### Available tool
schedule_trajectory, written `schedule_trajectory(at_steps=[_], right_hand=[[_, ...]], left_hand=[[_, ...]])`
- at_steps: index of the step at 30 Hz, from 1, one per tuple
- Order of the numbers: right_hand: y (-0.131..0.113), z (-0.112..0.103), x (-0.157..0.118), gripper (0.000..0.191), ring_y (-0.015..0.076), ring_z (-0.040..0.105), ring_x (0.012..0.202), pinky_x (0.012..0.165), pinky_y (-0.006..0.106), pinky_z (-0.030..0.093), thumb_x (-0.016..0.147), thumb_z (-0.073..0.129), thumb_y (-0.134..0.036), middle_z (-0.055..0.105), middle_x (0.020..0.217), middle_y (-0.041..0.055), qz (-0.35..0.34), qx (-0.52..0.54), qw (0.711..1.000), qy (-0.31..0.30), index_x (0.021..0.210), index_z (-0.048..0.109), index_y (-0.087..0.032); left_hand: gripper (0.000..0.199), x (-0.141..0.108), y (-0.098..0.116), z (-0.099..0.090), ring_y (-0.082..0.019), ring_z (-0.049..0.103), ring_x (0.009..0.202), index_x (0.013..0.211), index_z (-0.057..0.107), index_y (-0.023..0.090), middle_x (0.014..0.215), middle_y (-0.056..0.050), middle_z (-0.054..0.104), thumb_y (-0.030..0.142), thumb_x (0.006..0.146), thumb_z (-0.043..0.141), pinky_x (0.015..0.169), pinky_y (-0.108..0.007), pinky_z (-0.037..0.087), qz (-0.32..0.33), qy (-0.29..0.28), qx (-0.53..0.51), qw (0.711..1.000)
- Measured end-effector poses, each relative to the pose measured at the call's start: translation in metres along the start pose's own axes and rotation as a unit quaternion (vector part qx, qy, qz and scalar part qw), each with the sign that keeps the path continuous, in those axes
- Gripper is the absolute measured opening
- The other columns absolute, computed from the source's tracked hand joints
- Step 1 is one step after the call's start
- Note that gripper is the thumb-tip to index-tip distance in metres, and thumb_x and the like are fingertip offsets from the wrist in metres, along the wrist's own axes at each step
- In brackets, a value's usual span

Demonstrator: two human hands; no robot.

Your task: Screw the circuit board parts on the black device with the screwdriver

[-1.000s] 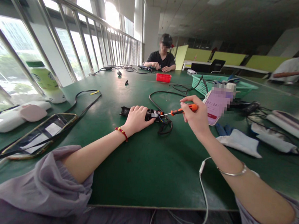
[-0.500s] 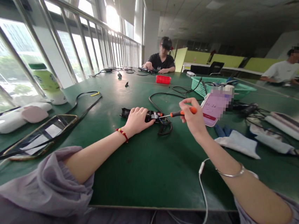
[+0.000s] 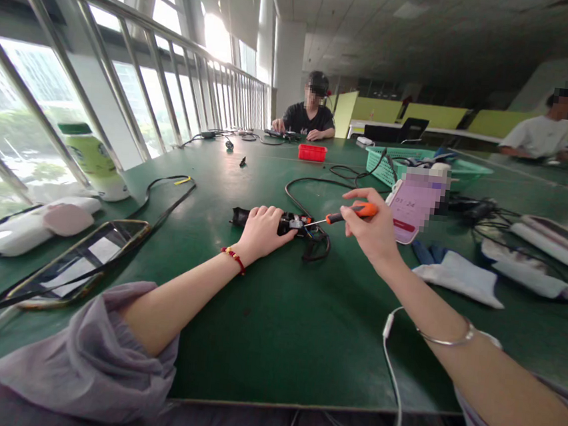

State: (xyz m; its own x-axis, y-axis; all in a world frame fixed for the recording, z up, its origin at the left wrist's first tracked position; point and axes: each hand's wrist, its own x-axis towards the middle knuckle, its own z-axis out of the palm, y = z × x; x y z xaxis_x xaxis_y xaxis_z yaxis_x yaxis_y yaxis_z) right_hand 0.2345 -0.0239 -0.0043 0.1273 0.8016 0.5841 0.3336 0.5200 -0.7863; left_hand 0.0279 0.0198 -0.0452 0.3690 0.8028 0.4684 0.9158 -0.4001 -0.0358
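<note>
My left hand (image 3: 263, 230) lies over a long black corded device (image 3: 241, 217) and pins it to the green table, fingers wrapped across its body. Much of the device is hidden under that hand. Its right end shows metal parts, a bit of orange and thin wires near a loop of black cable (image 3: 321, 251). Between the fingers of my right hand (image 3: 375, 232) is a screwdriver (image 3: 351, 213) with an orange and black handle. Its thin shaft slants down to the left, tip at the device's right end; whether it sits in a screw I cannot tell.
A phone (image 3: 409, 208) leans upright beyond my right hand, before a green basket (image 3: 381, 165). Gloves (image 3: 463, 277) lie to the right. A red box (image 3: 312, 153) stands farther back. Left are a bottle (image 3: 93, 161) and another phone (image 3: 78, 263). A person (image 3: 309, 116) sits opposite.
The fingers of my right hand have shifted around the screwdriver's handle, leaving more of its end showing. The tip stays at the device, and my left hand keeps its place. The view has shifted slightly.
</note>
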Motion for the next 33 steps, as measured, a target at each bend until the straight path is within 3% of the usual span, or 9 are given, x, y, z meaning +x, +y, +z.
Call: schedule_trajectory(at_steps=[3,8,10,13,18,20,24,29,33], right_hand=[[0.0012,-0.0001,0.0004,0.038,0.0104,0.051,0.055,0.055,0.024,0.041,0.065,0.07,-0.033,0.053,0.067,-0.006,-0.006,0.014,1.0,-0.014,0.097,0.051,-0.022],[0.0001,-0.0005,0.0011,0.024,0.0111,0.048,0.051,0.053,0.026,0.037,0.074,0.06,-0.042,0.049,0.052,-0.0039,0.026,-0.052,0.998,-0.023,0.067,0.057,-0.019],[-0.0002,0.0007,0.0016,0.02,0.0102,0.047,0.05,0.05,0.025,0.036,0.068,0.065,-0.035,0.049,0.057,-0.0052,0.014,-0.011,1.0,-0.014,0.077,0.056,-0.02],[-0.0011,0.0023,0.0015,0.039,0.0094,0.048,0.052,0.05,0.024,0.037,0.062,0.07,-0.031,0.05,0.064,-0.0072,-0.001,0.047,0.999,-0.004,0.094,0.049,-0.022],[0.0,0.0015,-0.0004,0.026,0.0093,0.044,0.049,0.049,0.025,0.035,0.072,0.063,-0.044,0.044,0.054,-0.0062,0.027,-0.027,0.999,0.018,0.076,0.053,-0.02],[0.001,0.0017,-0.0009,0.022,0.0093,0.046,0.05,0.048,0.024,0.036,0.07,0.064,-0.036,0.048,0.06,-0.0056,0.0,-0.003,1.0,0.01,0.082,0.053,-0.02],[-0.0019,0.0024,-0.0018,0.041,0.01,0.049,0.054,0.049,0.024,0.038,0.065,0.067,-0.029,0.053,0.068,-0.0058,-0.029,0.039,0.999,0.004,0.1,0.046,-0.023],[-0.0066,0.0012,-0.0028,0.02,0.0092,0.043,0.049,0.05,0.025,0.035,0.073,0.062,-0.038,0.044,0.054,-0.0055,-0.007,-0.048,0.999,0.013,0.072,0.055,-0.019],[-0.0033,0.0028,-0.0016,0.031,0.0105,0.05,0.057,0.054,0.025,0.039,0.066,0.065,-0.026,0.051,0.068,-0.0049,-0.047,0.02,0.999,0.006,0.092,0.05,-0.021]], left_hand=[[0.042,0.0003,-0.0004,0.001,-0.03,0.054,0.099,0.103,0.059,0.015,0.102,-0.011,0.063,0.052,0.085,0.049,0.09,-0.041,0.038,0.0,0.001,-0.004,1.0],[0.041,0.0009,-0.0016,0.003,-0.029,0.053,0.1,0.103,0.058,0.016,0.102,-0.011,0.062,0.051,0.085,0.049,0.091,-0.041,0.038,0.0,0.005,-0.009,1.0],[0.041,0.0006,-0.0016,0.0032,-0.029,0.053,0.099,0.103,0.058,0.015,0.102,-0.011,0.062,0.051,0.085,0.049,0.09,-0.041,0.038,0.001,0.004,-0.007,1.0],[0.042,-0.0001,-0.0011,0.0027,-0.03,0.054,0.099,0.102,0.058,0.014,0.101,-0.012,0.062,0.052,0.085,0.049,0.089,-0.041,0.038,0.003,0.003,-0.004,1.0],[0.043,-0.0007,-0.0005,0.0011,-0.029,0.054,0.099,0.103,0.059,0.014,0.101,-0.011,0.063,0.052,0.085,0.049,0.09,-0.04,0.038,0.0,0.002,-0.001,1.0],[0.042,-0.0006,-0.0008,0.0009,-0.029,0.054,0.099,0.103,0.059,0.015,0.101,-0.011,0.063,0.052,0.086,0.049,0.09,-0.04,0.038,0.002,0.002,-0.001,1.0],[0.043,-0.0003,-0.0012,0.0015,-0.029,0.055,0.098,0.103,0.059,0.014,0.101,-0.011,0.063,0.052,0.086,0.049,0.089,-0.04,0.039,0.003,0.004,0.0,1.0],[0.043,-0.0004,-0.0013,0.0025,-0.029,0.055,0.098,0.103,0.059,0.014,0.101,-0.011,0.063,0.052,0.085,0.049,0.089,-0.04,0.039,0.004,0.007,-0.001,1.0],[0.043,-0.0009,-0.0011,0.002,-0.03,0.054,0.099,0.103,0.059,0.014,0.101,-0.011,0.063,0.052,0.085,0.049,0.089,-0.04,0.039,0.004,0.005,-0.001,1.0]])
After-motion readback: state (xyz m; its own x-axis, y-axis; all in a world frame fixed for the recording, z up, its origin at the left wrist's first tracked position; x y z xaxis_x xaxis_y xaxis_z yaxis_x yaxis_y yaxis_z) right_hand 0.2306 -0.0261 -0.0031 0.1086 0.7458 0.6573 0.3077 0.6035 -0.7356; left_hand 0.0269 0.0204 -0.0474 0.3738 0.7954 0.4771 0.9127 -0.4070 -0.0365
